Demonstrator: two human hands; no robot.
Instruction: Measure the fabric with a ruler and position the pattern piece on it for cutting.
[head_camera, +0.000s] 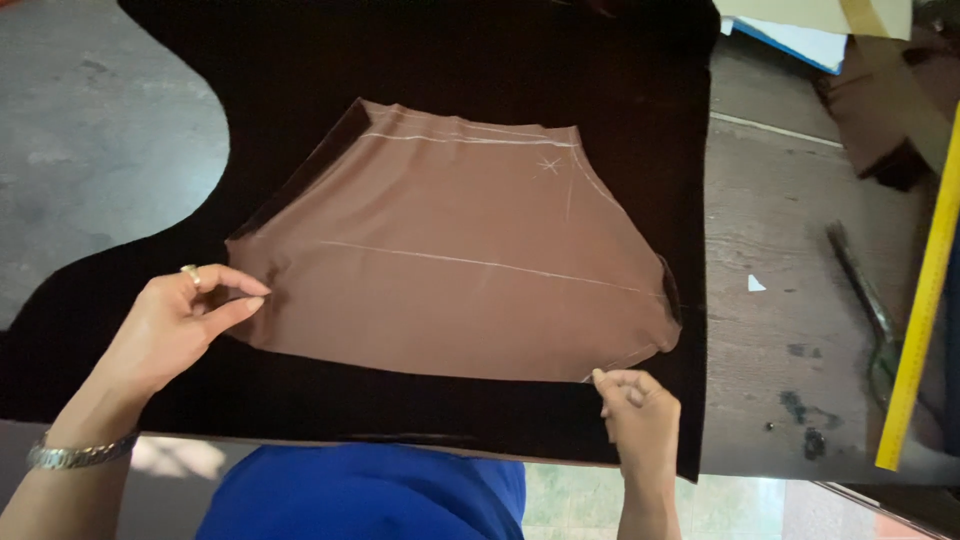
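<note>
Blue clothing of the person at work fills the bottom of the view, just below the table's near edge. Above it, the right hand pinches the lower right corner of a brown fabric piece between thumb and fingertips, while the left hand, wearing a ring and a metal watch, presses its nearly closed fingertips at the piece's left corner; whether it grips the cloth or only pins it cannot be told. Holding two opposite corners seems meant to keep the piece flat and taut. It lies in the middle of a larger black cloth spread over the wooden table, its chalk lines facing up. Further right, a yellow ruler lies along the table edge, with papers beyond.
</note>
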